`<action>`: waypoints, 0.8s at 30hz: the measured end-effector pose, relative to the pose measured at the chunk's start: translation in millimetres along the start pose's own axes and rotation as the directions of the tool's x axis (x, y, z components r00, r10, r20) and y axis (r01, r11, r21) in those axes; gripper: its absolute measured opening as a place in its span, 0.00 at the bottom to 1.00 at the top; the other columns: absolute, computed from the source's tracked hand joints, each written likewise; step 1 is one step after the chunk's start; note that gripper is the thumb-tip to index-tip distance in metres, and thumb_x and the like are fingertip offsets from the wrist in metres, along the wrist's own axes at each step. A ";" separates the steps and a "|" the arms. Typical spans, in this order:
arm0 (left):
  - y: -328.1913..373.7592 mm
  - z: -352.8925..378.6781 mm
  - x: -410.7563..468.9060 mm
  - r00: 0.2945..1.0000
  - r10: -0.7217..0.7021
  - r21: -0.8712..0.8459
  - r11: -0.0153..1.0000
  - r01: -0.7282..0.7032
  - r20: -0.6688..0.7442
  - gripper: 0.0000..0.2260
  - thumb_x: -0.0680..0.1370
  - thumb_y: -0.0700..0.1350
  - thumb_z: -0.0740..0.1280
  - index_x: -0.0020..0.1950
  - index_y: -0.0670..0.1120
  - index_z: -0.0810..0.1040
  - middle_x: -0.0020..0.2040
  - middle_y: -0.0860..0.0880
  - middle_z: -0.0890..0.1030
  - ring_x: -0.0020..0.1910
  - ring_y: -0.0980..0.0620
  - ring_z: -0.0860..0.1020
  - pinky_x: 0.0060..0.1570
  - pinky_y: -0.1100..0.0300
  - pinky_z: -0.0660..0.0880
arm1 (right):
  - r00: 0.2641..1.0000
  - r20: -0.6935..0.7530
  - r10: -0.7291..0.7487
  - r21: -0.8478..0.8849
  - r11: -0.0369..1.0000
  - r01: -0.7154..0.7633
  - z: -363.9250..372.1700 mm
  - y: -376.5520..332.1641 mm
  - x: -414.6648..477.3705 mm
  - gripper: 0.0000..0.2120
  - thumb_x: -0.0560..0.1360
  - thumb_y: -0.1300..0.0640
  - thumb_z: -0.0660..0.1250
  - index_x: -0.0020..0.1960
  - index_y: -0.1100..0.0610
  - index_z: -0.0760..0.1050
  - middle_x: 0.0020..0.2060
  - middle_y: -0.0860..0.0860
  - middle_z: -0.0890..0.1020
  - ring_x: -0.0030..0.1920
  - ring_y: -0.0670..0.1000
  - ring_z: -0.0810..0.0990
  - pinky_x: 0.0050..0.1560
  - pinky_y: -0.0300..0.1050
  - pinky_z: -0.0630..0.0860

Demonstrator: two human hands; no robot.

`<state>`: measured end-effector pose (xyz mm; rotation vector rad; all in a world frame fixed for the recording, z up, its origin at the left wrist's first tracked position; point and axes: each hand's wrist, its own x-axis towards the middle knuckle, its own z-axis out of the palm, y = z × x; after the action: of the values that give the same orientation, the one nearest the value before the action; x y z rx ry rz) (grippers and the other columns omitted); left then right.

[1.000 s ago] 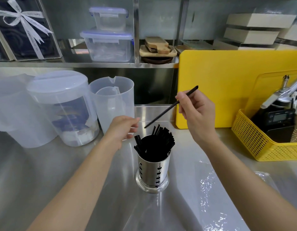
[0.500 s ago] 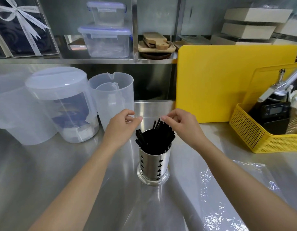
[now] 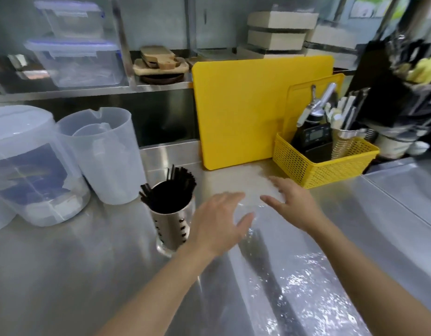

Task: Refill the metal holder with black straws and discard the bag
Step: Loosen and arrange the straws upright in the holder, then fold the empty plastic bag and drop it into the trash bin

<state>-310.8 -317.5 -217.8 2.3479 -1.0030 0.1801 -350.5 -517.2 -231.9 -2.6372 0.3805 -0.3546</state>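
Note:
The perforated metal holder [image 3: 172, 229] stands on the steel counter, packed with black straws [image 3: 172, 192]. To its right a clear plastic bag [image 3: 289, 275] lies flat and crinkled on the counter. My left hand [image 3: 216, 224] hovers open just right of the holder, fingers spread over the bag's far end. My right hand [image 3: 292, 202] is open too, palm down, fingertips at or on the bag's far edge. Neither hand holds anything. The frame is blurred by motion.
Clear plastic pitchers [image 3: 105, 154] and a lidded tub [image 3: 32, 166] stand left of the holder. A yellow cutting board [image 3: 241, 110] leans at the back. A yellow basket [image 3: 325, 163] with tools sits at the right. A shelf above carries containers [image 3: 74, 59].
The straw in my right hand went into the holder. Both hands left the holder and moved right, opening over the clear bag. The view swung right.

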 end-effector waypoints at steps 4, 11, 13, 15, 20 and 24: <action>-6.3 62.7 -15.4 0.987 -0.004 0.034 0.999 -0.001 0.159 0.25 0.76 0.59 0.59 0.71 0.52 0.65 0.71 0.52 0.68 0.69 0.53 0.65 0.65 0.63 0.55 | 0.975 0.084 0.206 -0.102 0.975 -0.197 4.7 53.6 -40.5 0.33 0.73 0.38 0.61 0.73 0.48 0.57 0.72 0.52 0.65 0.71 0.55 0.62 0.67 0.57 0.60; -16.5 126.0 -38.5 0.943 -0.143 0.110 0.987 0.115 0.301 0.30 0.75 0.63 0.56 0.73 0.50 0.60 0.75 0.47 0.60 0.74 0.49 0.57 0.71 0.56 0.52 | 0.852 0.107 0.512 -0.098 0.858 -0.503 23.3 113.8 -96.4 0.32 0.74 0.41 0.61 0.73 0.51 0.56 0.71 0.54 0.65 0.70 0.55 0.64 0.66 0.53 0.59; -18.8 135.0 -43.6 0.919 -0.191 0.148 0.978 0.148 0.345 0.30 0.75 0.63 0.55 0.73 0.49 0.59 0.76 0.45 0.57 0.74 0.48 0.55 0.72 0.55 0.50 | 0.793 0.088 0.603 -0.067 0.798 -0.599 27.1 120.6 -102.6 0.31 0.74 0.43 0.63 0.71 0.54 0.60 0.69 0.57 0.68 0.68 0.58 0.66 0.65 0.54 0.60; -19.0 140.5 -48.1 0.887 -0.235 0.170 0.969 0.180 0.398 0.30 0.75 0.63 0.56 0.72 0.48 0.59 0.76 0.44 0.57 0.74 0.48 0.54 0.71 0.54 0.52 | 0.744 0.074 0.664 -0.039 0.748 -0.663 29.4 126.5 -106.3 0.29 0.74 0.45 0.64 0.69 0.57 0.63 0.66 0.59 0.71 0.66 0.60 0.68 0.63 0.54 0.64; -15.7 137.9 -50.4 0.910 -0.305 0.076 0.952 0.296 0.282 0.19 0.73 0.56 0.65 0.60 0.47 0.72 0.65 0.46 0.69 0.64 0.46 0.67 0.62 0.56 0.63 | 0.672 0.064 0.737 0.141 0.660 -0.738 31.8 138.8 -104.6 0.27 0.72 0.50 0.67 0.65 0.62 0.65 0.61 0.62 0.75 0.62 0.62 0.72 0.58 0.52 0.68; -13.8 134.3 -42.5 0.814 -0.532 -0.086 0.823 0.562 0.232 0.26 0.69 0.49 0.72 0.62 0.41 0.68 0.63 0.41 0.69 0.61 0.41 0.70 0.58 0.52 0.68 | 0.635 0.209 0.744 0.397 0.529 -0.750 28.8 144.4 -100.6 0.10 0.69 0.57 0.73 0.44 0.62 0.76 0.36 0.57 0.80 0.39 0.56 0.78 0.37 0.42 0.69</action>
<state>-344.3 -358.1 -349.3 2.4369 -0.3599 -0.3529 -464.8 -597.8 -342.5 -1.7763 1.2182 -0.1012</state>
